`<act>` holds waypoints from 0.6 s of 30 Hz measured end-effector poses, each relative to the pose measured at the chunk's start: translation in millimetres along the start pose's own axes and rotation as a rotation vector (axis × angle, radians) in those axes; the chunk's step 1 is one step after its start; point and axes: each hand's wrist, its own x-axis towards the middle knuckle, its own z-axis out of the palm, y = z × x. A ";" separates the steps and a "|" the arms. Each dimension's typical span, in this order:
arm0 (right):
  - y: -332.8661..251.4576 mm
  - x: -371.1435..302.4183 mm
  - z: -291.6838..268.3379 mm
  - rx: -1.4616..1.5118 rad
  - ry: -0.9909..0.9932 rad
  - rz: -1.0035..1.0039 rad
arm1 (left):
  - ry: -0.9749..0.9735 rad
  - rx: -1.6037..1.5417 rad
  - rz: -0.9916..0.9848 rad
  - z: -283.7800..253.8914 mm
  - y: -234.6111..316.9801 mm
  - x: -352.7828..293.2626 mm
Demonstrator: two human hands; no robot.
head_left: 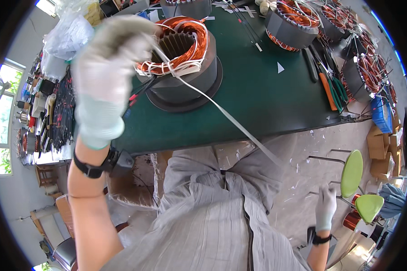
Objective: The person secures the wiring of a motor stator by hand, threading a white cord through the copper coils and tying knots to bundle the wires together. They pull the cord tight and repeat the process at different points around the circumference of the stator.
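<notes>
A stator [199,83] with orange copper windings [196,34] stands upright on a dark round base [167,106]. My left hand [115,58], in a white glove and blurred, is raised at the stator's left side. Its fingers are curled around a white tape [230,118], which crosses the winding's near edge. The tape runs down to the right over my lap, where its end blurs out of sight. Far out at the lower right is my right hand [325,208], gloved and closed; what its fingers hold is not visible. Black and red leads [142,90] hang beside the stator.
More wound stators [291,27] stand along the green table [257,90] at the far right. Orange-handled pliers [326,90] and green-handled scissors [338,92] lie near its right edge. Plastic bags [70,36] are at the left. Green chairs [352,174] stand on the right.
</notes>
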 end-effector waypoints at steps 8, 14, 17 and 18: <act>-348.1 147.2 -24.5 1.160 -0.157 -0.674 | -0.381 0.565 0.864 47.5 -25.8 -74.8; -353.1 148.4 -40.1 1.658 -0.653 -0.504 | 0.002 0.805 0.690 9.0 -21.3 -8.9; -384.4 127.4 -46.5 2.088 -0.816 -0.416 | -0.283 0.643 0.619 8.5 -49.2 -0.7; -390.7 124.0 -29.5 2.163 -0.818 -0.431 | -0.296 0.641 0.626 5.8 -50.7 2.3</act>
